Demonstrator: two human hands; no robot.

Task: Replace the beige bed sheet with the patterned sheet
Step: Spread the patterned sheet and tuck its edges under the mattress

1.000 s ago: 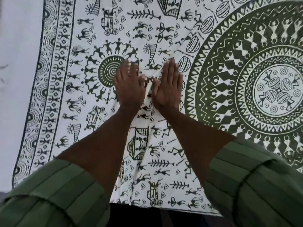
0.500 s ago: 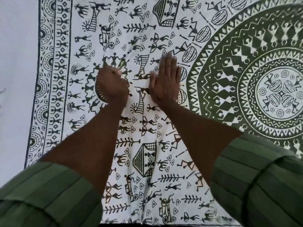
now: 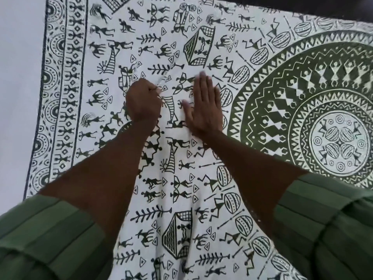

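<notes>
The patterned sheet [image 3: 201,199], white with dark green figures and a large round mandala at the right, lies spread flat and fills most of the view. My left hand [image 3: 143,104] rests on it left of centre, fingers curled under and pinching a small ridge of the cloth that runs up and to the right. My right hand [image 3: 201,104] lies flat beside it, fingers straight and together, pressing on the sheet. Both forearms reach out from green striped sleeves. No beige sheet is in view.
A plain pale surface [image 3: 18,98] shows beyond the sheet's bordered left edge. A dark strip [image 3: 323,7] runs past the sheet's far edge at the top right. My sleeves hide the sheet's near corners.
Both hands have slid farther away across the sheet. My left hand went from flat to curled on the cloth. The right hand stays flat.
</notes>
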